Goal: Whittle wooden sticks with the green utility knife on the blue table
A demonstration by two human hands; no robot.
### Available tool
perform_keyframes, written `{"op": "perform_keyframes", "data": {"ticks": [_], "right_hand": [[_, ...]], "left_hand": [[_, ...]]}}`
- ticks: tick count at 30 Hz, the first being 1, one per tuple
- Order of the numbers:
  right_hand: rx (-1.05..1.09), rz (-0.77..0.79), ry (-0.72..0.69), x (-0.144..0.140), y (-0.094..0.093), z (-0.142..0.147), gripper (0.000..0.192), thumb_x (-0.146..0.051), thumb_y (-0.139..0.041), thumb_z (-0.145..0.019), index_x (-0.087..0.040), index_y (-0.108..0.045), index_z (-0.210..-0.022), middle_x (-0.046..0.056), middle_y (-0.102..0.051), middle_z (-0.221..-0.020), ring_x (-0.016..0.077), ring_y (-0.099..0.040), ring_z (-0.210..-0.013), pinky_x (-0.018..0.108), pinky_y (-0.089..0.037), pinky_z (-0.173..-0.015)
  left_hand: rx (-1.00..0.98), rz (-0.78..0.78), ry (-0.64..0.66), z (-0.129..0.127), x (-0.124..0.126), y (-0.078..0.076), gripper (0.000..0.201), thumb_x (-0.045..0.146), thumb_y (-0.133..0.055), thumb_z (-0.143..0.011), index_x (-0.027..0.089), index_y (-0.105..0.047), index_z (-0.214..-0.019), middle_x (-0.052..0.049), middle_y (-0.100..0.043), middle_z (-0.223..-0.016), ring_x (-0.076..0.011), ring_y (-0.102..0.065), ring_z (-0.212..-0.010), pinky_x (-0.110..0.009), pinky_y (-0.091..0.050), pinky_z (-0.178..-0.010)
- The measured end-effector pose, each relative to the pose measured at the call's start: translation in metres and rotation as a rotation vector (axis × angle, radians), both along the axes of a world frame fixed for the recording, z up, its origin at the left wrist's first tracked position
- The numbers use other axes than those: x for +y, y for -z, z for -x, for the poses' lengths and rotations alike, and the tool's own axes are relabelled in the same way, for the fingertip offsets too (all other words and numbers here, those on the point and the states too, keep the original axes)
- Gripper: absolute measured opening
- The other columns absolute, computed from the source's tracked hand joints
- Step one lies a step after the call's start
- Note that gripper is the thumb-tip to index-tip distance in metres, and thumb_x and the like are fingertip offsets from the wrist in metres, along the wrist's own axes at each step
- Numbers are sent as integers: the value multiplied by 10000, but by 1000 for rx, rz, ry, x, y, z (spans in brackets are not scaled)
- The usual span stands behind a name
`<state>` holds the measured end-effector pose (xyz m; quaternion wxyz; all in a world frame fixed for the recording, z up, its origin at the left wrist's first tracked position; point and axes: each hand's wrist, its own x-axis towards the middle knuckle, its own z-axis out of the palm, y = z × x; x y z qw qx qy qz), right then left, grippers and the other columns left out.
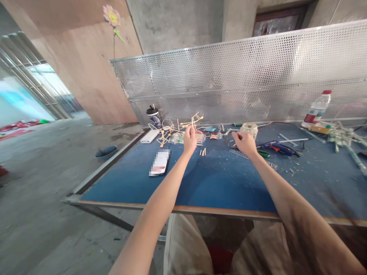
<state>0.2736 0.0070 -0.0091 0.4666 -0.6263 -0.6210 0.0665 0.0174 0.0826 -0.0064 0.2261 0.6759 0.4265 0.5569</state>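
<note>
My left hand (190, 139) is raised over the blue table top (218, 179) and pinches a thin wooden stick of a small stick frame (183, 125) that stands toward the back of the table. My right hand (244, 143) rests low on the table with its fingers curled; whether it holds anything I cannot tell. It lies beside a metal ruler (238, 153) and just in front of a roll of clear tape (249, 129). A few short sticks (203, 152) lie between the two hands. Under the left hand lies a clear bag of sticks (177, 138).
A phone (159, 162) lies face up at the left. A white power bank (149, 136) and a dark cup (154, 116) stand at the back left. A blue glue gun (277, 147) lies to the right, a water bottle (317, 109) and stick scraps (344, 136) farther right. A perforated metal screen (243, 76) backs the table.
</note>
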Motion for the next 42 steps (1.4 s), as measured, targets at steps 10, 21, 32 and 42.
{"op": "perform_keyframes", "data": {"ticks": [10, 21, 32, 42], "right_hand": [[-445, 443, 36, -5, -6, -46, 298, -447, -650, -877, -250, -659, -1102, 137, -736, -1114, 320, -643, -993, 430, -430, -823], [-542, 646, 109, 4, 9, -56, 227, -420, -696, -845, -211, -675, -932, 233, -703, -1141, 390, -642, -1047, 501, -433, -820], [-580, 665, 22, 17, 24, -58, 372, -517, -624, -895, -221, -655, -1118, 250, -651, -1282, 386, -592, -1197, 502, -448, -919], [-564, 610, -16, 22, 26, -52, 464, -457, -486, -979, -102, -597, -1256, 267, -691, -1221, 351, -680, -1070, 408, -503, -853]], "left_hand": [[543, 108, -182, 8, 11, 14, 313, 328, -307, -1066, 236, -604, -1028, -76, -726, -936, -239, -678, -896, -296, -436, -748], [744, 116, 64, -6, 0, 20, 298, 291, -340, -1047, 213, -622, -990, -77, -720, -960, -236, -667, -908, -312, -457, -790], [696, 82, 474, -12, -20, 8, 330, 413, -416, -1022, 226, -688, -1021, -26, -658, -806, -160, -586, -693, -271, -418, -690], [578, 436, 778, -12, -23, 7, 226, 428, -620, -891, 226, -705, -944, -18, -580, -736, -116, -480, -541, -259, -362, -491]]}}
